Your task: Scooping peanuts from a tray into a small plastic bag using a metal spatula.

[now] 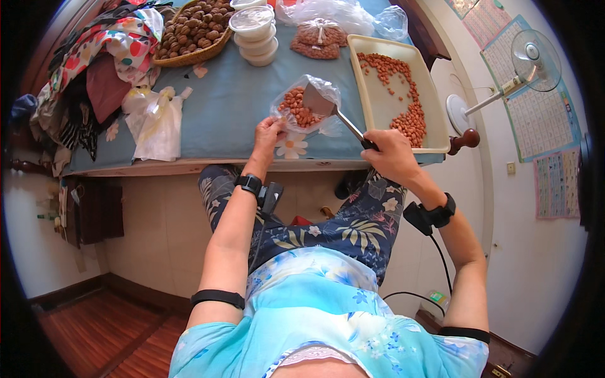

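My left hand (269,132) grips the near left edge of a clear plastic bag (282,96) with peanuts (293,104) in it, at the middle of the bed's near edge. My right hand (389,151) is closed on the black handle of a metal spatula (318,101), whose blade is in the bag's mouth, over the peanuts. To the right is a cream tray (378,126) with loose red-skinned peanuts (408,123) along its far and right parts.
Behind lie a basket of walnuts (198,28), stacked lidded tubs (255,34), filled peanut bags (318,39) and plastic bags (334,12). Clothes (104,50) and white bags (154,123) lie left on the blue-covered bed (220,120). A fan (529,60) stands right, beside the wall.
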`<state>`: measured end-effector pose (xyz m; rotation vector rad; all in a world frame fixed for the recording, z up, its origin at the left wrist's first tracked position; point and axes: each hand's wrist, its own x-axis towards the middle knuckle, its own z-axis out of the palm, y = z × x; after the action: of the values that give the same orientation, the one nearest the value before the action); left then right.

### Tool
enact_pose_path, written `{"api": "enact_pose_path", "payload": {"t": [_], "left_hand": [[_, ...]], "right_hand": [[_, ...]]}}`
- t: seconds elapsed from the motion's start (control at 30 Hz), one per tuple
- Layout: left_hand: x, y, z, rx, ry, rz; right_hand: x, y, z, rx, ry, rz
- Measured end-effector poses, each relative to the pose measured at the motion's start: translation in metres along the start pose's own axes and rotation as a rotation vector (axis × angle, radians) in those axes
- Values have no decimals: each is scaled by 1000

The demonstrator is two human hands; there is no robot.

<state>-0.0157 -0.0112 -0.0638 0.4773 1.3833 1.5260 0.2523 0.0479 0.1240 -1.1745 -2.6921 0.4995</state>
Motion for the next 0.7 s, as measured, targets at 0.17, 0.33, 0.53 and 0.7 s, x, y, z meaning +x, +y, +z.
{"api": "enact_pose_path", "payload": {"t": [0.17, 0.33, 0.53, 0.7], "left_hand": [[1, 2, 2, -36, 28, 9], [5, 15, 1, 28, 48, -62], [-3, 53, 27, -16, -2, -5], [-1, 71, 46, -77, -95, 158]], "right_hand": [[-16, 25, -30, 651, -279, 119], [-29, 38, -42, 968, -355, 275], [-25, 54, -35, 941, -247, 296], [-42, 53, -64, 869, -278, 234]]}}
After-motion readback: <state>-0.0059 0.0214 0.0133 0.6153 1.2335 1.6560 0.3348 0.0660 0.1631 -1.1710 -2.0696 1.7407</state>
